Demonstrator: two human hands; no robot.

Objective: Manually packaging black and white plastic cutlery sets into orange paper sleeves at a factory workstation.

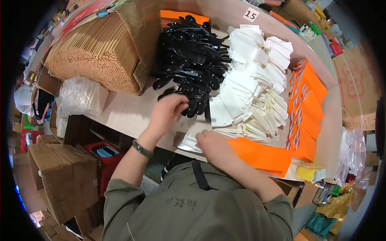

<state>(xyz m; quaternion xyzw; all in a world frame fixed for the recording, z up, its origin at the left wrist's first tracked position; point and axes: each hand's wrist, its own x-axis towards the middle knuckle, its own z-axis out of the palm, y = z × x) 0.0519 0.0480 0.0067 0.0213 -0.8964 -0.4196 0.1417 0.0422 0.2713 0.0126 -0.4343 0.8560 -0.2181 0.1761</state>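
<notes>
Left hand (167,112): thumb and fingertips are resting close together at the near edge of the black cutlery (193,66); whether a piece is clamped, cannot tell. Right hand (213,145) is lying against pale slips (187,142), hold unclear. Cutlery is lying heaped on the table (124,110), probably light, stiff and slippery; handles are likely offering the surest hold. A number card (251,15) is showing beyond; dark characters are marking the shirt (193,221).
</notes>
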